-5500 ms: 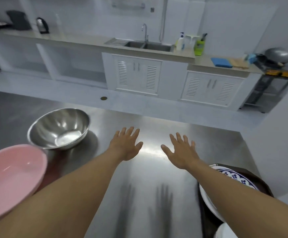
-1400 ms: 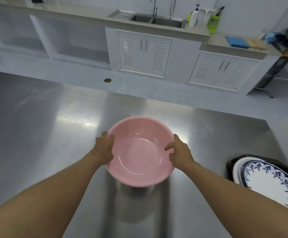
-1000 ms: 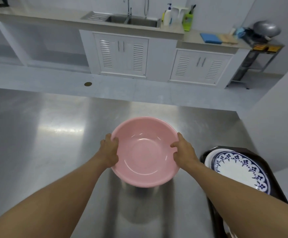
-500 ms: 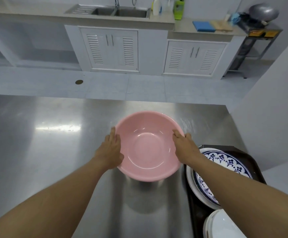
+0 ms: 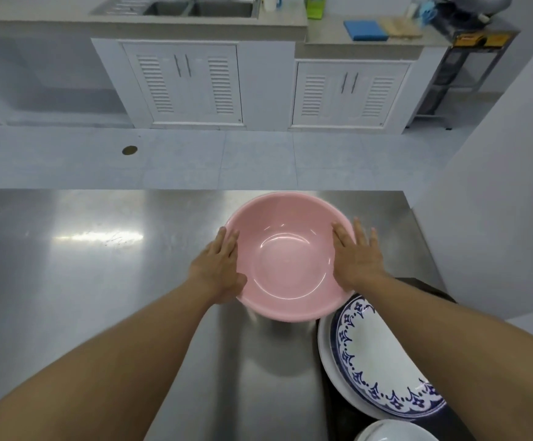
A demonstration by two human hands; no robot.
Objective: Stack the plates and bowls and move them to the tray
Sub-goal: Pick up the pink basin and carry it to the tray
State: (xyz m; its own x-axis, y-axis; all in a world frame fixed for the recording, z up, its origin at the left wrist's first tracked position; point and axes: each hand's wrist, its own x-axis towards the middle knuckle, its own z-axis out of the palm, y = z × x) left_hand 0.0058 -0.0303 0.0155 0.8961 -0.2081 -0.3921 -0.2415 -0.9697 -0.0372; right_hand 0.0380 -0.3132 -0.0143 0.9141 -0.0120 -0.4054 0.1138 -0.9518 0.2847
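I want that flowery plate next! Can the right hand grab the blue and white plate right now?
Probably not yet. The right hand is pressed on the round pink plastic bowl, as is the left hand. The blue-patterned white plate lies close below that arm, uncovered.

One head-worn view looks forward and steeply down from close above the left hand and right hand; the desk lies beneath them, the kitchen floor beyond.

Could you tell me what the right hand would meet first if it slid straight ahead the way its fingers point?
Probably nothing: the right hand lies along the pink bowl, fingers aimed at the steel table's far edge, and that strip looks bare. Depth is unclear.
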